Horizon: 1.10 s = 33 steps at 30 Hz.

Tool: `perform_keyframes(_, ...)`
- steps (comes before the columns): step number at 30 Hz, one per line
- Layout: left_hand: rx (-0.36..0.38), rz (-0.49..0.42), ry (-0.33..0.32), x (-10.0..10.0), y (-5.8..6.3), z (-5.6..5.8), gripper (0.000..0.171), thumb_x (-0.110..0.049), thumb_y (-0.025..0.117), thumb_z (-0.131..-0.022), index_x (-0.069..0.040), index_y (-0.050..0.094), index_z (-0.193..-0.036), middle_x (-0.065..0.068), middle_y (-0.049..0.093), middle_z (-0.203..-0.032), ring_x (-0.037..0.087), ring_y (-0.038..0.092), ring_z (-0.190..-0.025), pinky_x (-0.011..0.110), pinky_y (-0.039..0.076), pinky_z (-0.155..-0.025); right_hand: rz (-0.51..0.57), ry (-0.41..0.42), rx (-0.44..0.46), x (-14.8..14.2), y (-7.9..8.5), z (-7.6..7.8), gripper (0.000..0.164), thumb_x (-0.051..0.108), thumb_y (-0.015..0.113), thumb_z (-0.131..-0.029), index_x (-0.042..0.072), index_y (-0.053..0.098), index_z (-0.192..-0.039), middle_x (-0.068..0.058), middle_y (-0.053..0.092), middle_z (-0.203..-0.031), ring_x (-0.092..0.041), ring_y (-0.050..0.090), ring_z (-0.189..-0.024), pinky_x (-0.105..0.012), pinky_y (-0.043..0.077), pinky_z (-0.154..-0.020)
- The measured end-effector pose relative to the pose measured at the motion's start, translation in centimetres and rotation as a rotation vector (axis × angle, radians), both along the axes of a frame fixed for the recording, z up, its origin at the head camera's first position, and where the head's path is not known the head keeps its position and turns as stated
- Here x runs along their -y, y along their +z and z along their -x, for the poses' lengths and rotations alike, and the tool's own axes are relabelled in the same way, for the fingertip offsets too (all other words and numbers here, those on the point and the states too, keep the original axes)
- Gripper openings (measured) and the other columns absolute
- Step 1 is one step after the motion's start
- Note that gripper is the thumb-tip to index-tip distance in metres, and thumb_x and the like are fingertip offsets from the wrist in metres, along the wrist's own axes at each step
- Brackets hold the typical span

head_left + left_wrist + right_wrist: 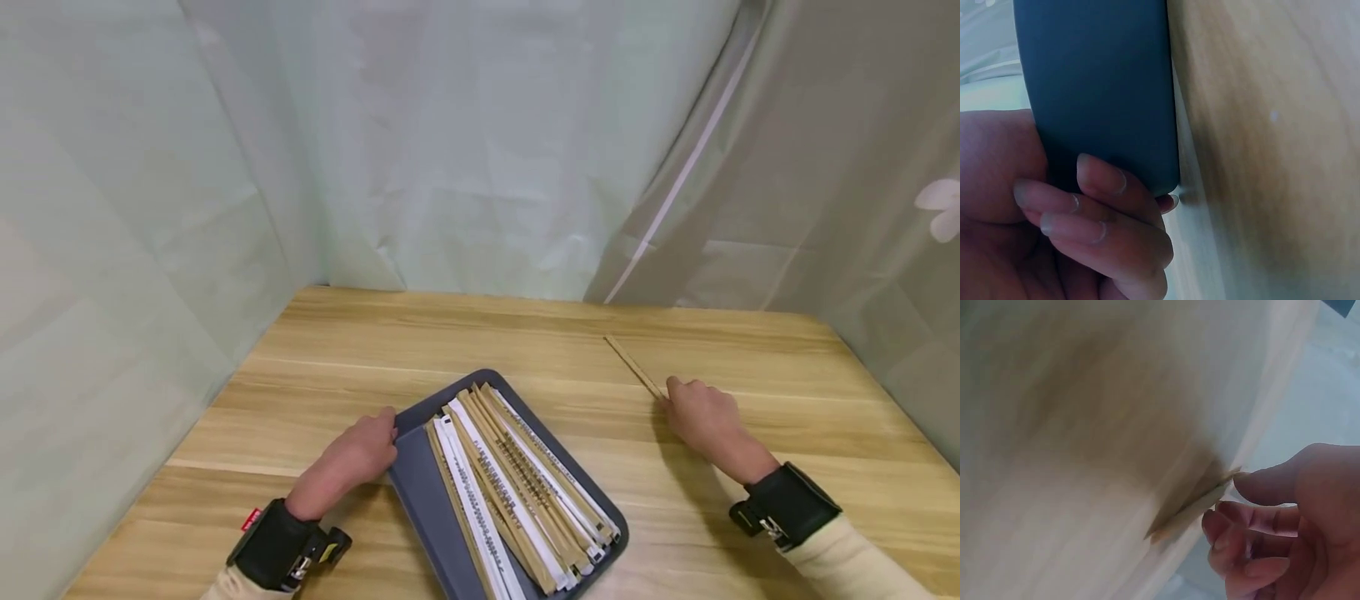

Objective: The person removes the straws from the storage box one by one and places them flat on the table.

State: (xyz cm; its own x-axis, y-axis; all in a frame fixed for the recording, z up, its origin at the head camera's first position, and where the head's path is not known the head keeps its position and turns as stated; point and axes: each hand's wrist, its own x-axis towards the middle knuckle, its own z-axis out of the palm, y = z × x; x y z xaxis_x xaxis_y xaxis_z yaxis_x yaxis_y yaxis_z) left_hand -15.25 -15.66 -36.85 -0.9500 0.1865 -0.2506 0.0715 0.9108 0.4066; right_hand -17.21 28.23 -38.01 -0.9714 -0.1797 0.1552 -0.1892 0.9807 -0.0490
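Observation:
My left hand [356,450] grips the far left corner of a dark grey tray [423,492], which stands at a slant on the table. In the left wrist view, curled fingers [1107,178] lie against the tray's outer wall [1097,81]. Inside the tray, long slim paper packets [517,492], white and brown with printed characters, lie side by side. Over to the right, my right hand [705,417] pinches the near end of a single slim brown paper packet [633,367] between thumb and fingers. It points away toward the back, close over the table.
The wooden table [450,333] reaches back to a pale hanging curtain [487,150], with more curtain on both sides. Black wrist straps with small cameras [787,504] sit on both forearms.

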Motion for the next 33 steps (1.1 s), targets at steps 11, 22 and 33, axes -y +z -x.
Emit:
perform_keyframes(11, -0.026, 0.005, -0.009, 0.0, -0.1, -0.1, 0.018, -0.004, 0.048, -0.092, 0.007, 0.051, -0.107, 0.015, 0.055, -0.079, 0.023, 0.052, -0.067, 0.035, 0.043, -0.057, 0.018, 0.025, -0.065, 0.0, 0.1, 0.0, 0.022, 0.010, 0.061, -0.090, 0.005, 0.047, -0.073, -0.009, 0.045, -0.056, -0.027, 0.052, -0.048, -0.043, 0.038, -0.038)
perform_keyframes(22, -0.056, -0.003, -0.015, 0.1, -0.1, -0.2, 0.014, -0.002, 0.048, -0.089, 0.005, 0.051, -0.101, 0.013, 0.053, -0.076, 0.024, 0.051, -0.066, 0.036, 0.043, -0.057, 0.130, 0.090, -0.034, 2.5, 0.6, -0.8, 0.012, 0.006, 0.065, -0.085, 0.005, 0.055, -0.079, -0.003, 0.050, -0.060, -0.018, 0.047, -0.052, -0.035, 0.037, -0.043)
perform_keyframes(33, -0.013, 0.009, 0.004, -0.2, -0.1, -0.2, 0.033, 0.000, 0.048, -0.089, 0.013, 0.047, -0.119, 0.023, 0.058, -0.090, 0.026, 0.053, -0.072, 0.037, 0.046, -0.060, 0.173, 0.177, -0.033, 6.4, 2.0, -2.8, 0.007, 0.007, 0.066, -0.087, 0.002, 0.062, -0.089, 0.005, 0.043, -0.053, -0.007, 0.038, -0.045, -0.026, 0.032, -0.043)
